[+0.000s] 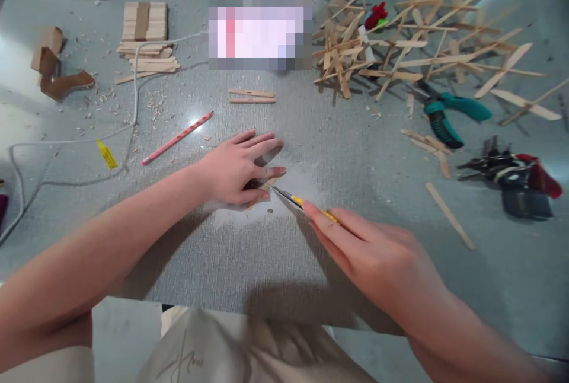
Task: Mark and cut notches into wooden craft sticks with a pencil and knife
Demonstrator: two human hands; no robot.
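My left hand (240, 168) lies palm down on the grey table with its fingers spread. Its thumb and index finger press on a small wooden stick (263, 192). In my right hand (373, 246) is a yellow-handled craft knife (296, 200), its blade tip touching or very near the stick beside my left fingertips. Pale dust surrounds the stick, and a tiny round bit (270, 211) lies just in front of it. Beyond my left hand, two wooden sticks (252, 96) with small dark marks lie side by side.
A red pencil (178, 137), a white cable (136, 92) and a bundle of sticks (144, 21) are at the left. Crossed sticks (418, 45) are piled at the back right, near teal pliers (444, 113), keys (498, 166) and a loose stick (450, 215).
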